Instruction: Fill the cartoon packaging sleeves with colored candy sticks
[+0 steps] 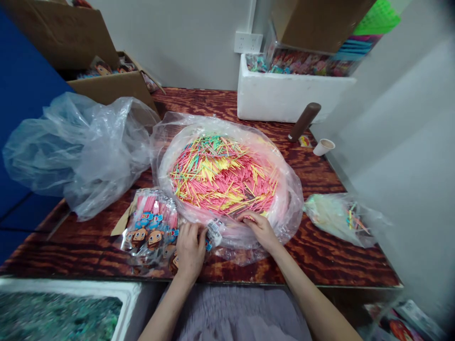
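A large clear plastic bag [291,189] lies spread on the table around a heap of thin pink, yellow and green sticks [227,175]. My right hand [259,228] is at the heap's near edge, its fingers curled together; what they hold, if anything, is too small to name. My left hand [191,244] has its fingers bent down at a small clear packet [214,232], and whether it grips the packet is hidden. Beside it, on the left, lies a pile of printed packets [151,232] with cartoon faces and pink sticks inside.
Crumpled clear plastic [103,147] lies at the left, before a cardboard box [113,87]. A white foam box [291,97] stands at the back right, near a brown cylinder [304,121] and a paper cup [323,147]. Another bag [337,215] lies right; a foam bin [126,303] is lower left.
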{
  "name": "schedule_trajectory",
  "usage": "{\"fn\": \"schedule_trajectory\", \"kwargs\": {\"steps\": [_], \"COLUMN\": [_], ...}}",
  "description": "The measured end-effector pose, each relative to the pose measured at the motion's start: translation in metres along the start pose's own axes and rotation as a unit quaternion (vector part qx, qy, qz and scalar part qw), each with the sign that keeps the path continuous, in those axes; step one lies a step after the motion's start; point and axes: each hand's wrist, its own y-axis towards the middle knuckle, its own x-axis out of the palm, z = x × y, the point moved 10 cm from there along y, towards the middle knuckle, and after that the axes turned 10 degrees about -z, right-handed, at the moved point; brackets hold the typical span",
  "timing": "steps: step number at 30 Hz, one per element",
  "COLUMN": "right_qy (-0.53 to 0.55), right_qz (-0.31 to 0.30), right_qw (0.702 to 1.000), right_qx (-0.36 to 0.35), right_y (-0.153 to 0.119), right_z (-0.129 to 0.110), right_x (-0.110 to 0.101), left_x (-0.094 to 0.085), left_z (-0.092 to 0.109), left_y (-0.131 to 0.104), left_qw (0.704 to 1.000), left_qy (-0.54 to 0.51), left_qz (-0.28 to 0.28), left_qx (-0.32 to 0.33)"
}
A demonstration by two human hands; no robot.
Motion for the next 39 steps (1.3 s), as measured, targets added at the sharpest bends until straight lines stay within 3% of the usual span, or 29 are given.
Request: {"fn": "schedule_trajectory", "kwargs": {"steps": [8, 11, 14, 16, 19, 22, 24, 32, 39], "right_qy": [0.015, 0.01, 0.013, 0.014, 0.009, 0.009, 0.017, 0.136, 0.157], "right_qz": [0.006, 0.009, 0.014, 0.013, 0.008, 0.009, 0.016, 0.056, 0.068], "right_qw": [1.0, 1.0, 1.0, 1.0, 1.0, 1.0, 0.999, 0.987, 0.984], "right_qx": [0.002, 0.008, 0.012, 0.011, 0.015, 0.024, 0.028, 0.07, 0.049], "right_y": [0.001, 0.001, 0.001, 0.001, 0.001, 0.002, 0.002, 0.002, 0.008], "right_z": [0.001, 0.002, 0.003, 0.002, 0.002, 0.004, 0.007, 0.025, 0.01], "right_x": [-0.001, -0.002, -0.002, -0.002, -0.001, -0.001, -0.001, -0.006, 0.007], "left_x": [0.002, -0.008, -0.025, -0.03, -0.025, -0.014, -0.006, 0.008, 0.016], "left_z": [-0.002, 0.003, 0.006, -0.003, -0.026, -0.034, -0.031, -0.005, -0.003], "left_y": [0.006, 0.008, 0.01, 0.013, 0.013, 0.014, 0.016, 0.014, 0.009], "left_qw": [1.0, 0.999, 0.99, 0.966, 0.89, 0.838, 0.835, 0.874, 0.839], "left_qy": [-0.004, -0.038, -0.139, -0.253, -0.42, -0.501, -0.509, -0.46, -0.516], "left_qz": [-0.006, 0.002, 0.023, 0.03, 0.052, 0.063, 0.042, -0.061, -0.058], "left_qx": [0.03, 0.039, 0.02, -0.044, -0.169, -0.209, -0.205, -0.143, -0.165]}}
